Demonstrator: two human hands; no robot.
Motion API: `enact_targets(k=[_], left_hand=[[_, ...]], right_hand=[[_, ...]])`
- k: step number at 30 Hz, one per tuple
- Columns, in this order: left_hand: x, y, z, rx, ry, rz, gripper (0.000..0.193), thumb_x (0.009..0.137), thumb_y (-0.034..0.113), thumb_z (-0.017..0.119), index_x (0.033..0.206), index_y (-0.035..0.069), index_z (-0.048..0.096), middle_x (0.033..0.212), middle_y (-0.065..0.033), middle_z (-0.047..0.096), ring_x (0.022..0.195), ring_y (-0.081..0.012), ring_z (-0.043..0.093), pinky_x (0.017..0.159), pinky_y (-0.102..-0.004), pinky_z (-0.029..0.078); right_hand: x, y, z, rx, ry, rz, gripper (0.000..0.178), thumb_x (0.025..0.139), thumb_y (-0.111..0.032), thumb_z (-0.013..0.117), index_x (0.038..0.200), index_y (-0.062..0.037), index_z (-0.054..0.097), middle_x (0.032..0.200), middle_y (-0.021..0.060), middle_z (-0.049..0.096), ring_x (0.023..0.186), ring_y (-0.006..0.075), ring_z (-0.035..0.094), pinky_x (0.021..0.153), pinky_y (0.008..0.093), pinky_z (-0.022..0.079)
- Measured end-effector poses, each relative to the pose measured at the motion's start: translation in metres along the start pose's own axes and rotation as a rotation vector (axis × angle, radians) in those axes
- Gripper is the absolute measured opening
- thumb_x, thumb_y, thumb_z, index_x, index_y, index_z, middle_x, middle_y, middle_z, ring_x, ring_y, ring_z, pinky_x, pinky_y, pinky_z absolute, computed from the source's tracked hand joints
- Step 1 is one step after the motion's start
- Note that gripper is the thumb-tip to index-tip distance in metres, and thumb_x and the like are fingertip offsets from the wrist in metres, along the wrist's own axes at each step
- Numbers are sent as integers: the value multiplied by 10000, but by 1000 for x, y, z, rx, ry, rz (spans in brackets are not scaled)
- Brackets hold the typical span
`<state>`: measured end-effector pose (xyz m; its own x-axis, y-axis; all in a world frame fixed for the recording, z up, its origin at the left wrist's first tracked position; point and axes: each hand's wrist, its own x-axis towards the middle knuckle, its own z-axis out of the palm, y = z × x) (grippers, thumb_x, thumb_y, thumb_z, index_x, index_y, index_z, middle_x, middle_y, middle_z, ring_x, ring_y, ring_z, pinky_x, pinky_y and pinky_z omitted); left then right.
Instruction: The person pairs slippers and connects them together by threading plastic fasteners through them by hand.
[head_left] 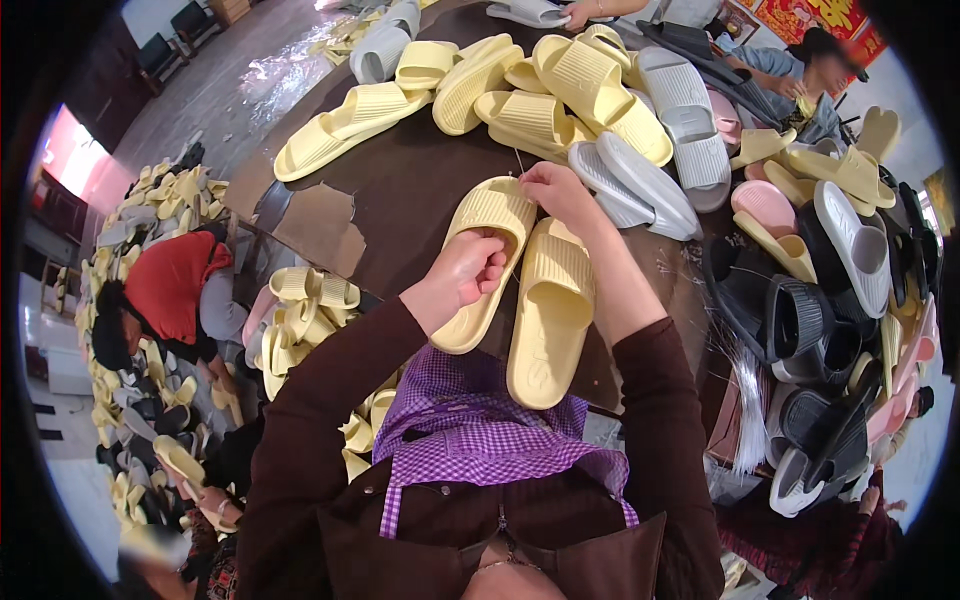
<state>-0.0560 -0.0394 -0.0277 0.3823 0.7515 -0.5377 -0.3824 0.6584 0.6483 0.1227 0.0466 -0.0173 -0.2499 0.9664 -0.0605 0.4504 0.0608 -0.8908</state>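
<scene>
Two yellow ribbed slippers lie side by side in front of me, toes away from me: a left slipper (pixel 485 205) and a right slipper (pixel 556 345). My left hand (pixel 465 270) reaches into the left slipper's opening under its strap, fingers curled. At the toe end, between the two slippers, my right hand (pixel 556 192) is closed in a pinch. A thin pale strand (pixel 519 162) sticks up at its fingertips. The strand's lower part is hidden by my fingers and the straps.
More yellow slippers (pixel 590 85) and grey slippers (pixel 688 130) lie across the dark table (pixel 400 225). A bundle of clear strands (pixel 746 410) hangs at the right edge, beside piled black slippers (pixel 797 315). A co-worker in red (pixel 175 285) bends over a slipper heap at left.
</scene>
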Motion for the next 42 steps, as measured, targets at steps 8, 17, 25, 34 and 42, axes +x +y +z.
enact_targets(k=[8, 17, 25, 34, 42], left_hand=[[1, 0, -1, 12, -17, 17, 63, 850, 52, 486, 798, 75, 459, 616, -26, 439, 442, -101, 380, 342, -238, 251], [-55, 11, 10, 337, -73, 272, 52, 850, 86, 535, 831, 38, 529, 634, -26, 486, 478, -76, 430, 377, -230, 308], [24, 47, 30, 943, -23, 1106, 163, 825, 50, 552, 968, -28, 548, 737, -33, 594, 628, -87, 552, 582, -225, 452], [46, 32, 42, 1058, -65, 771, 167, 813, 53, 580, 952, -40, 592, 761, -40, 618, 698, -94, 577, 626, -227, 464], [39, 29, 44, 807, -142, 701, 122, 853, 86, 575, 925, -1, 619, 739, 20, 583, 621, -24, 500, 542, -177, 398]], right_hand=[[5, -7, 14, 189, -32, 36, 83, 832, -97, 600, 876, -27, 608, 758, 1, 584, 652, 68, 492, 600, 206, 410], [-29, -10, 5, 326, 165, -167, 34, 830, -2, 578, 863, 8, 581, 789, 30, 614, 722, 85, 555, 647, 209, 449], [-61, -18, 9, 372, 240, -220, 56, 839, 30, 557, 888, 9, 571, 822, 41, 620, 758, 85, 575, 683, 220, 470], [-83, -13, 4, 321, 399, -97, 90, 865, -24, 540, 928, 15, 590, 811, 41, 626, 743, 90, 575, 699, 218, 470], [-102, -16, -1, 572, 527, -164, 112, 845, -46, 572, 935, 4, 616, 750, 8, 603, 654, 69, 526, 616, 211, 442]])
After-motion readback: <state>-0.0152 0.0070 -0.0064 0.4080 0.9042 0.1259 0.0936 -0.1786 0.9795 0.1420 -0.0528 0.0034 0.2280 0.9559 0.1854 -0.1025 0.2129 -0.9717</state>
